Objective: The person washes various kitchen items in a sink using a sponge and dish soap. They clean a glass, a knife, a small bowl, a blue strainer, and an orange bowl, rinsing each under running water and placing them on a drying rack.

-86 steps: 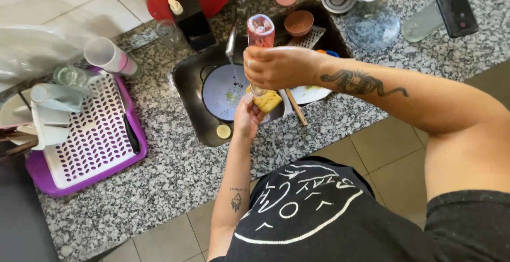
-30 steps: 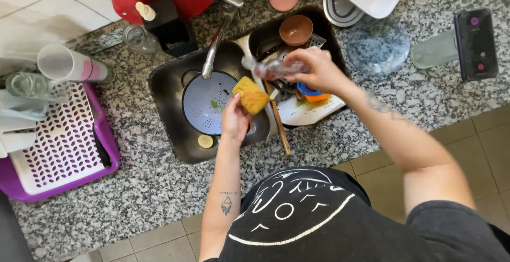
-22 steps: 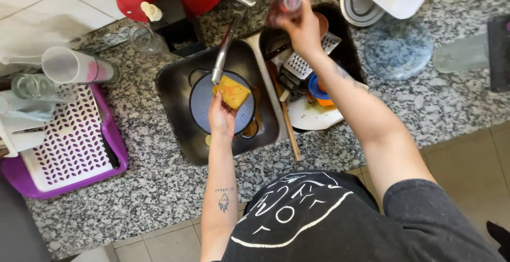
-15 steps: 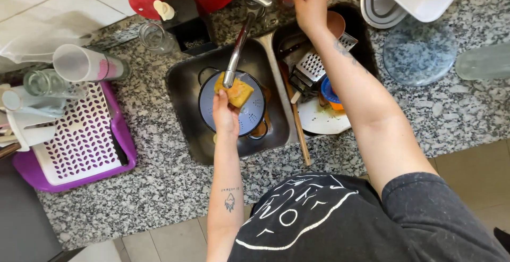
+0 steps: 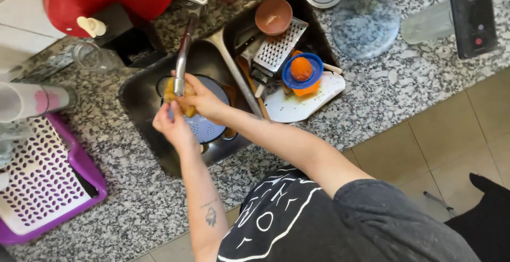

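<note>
Seen from above at a granite counter: left hand (image 5: pixel 171 125) and right hand (image 5: pixel 202 99) both closed around a yellow sponge (image 5: pixel 178 96), just under the steel tap spout (image 5: pixel 182 55), over a round blue enamel pan (image 5: pixel 206 126) in the left steel sink basin (image 5: pixel 139 102). Beside it, metal grater (image 5: pixel 279 49) and blue-and-orange citrus juicer (image 5: pixel 302 73). Purple drying rack (image 5: pixel 79 174) far left.
</note>
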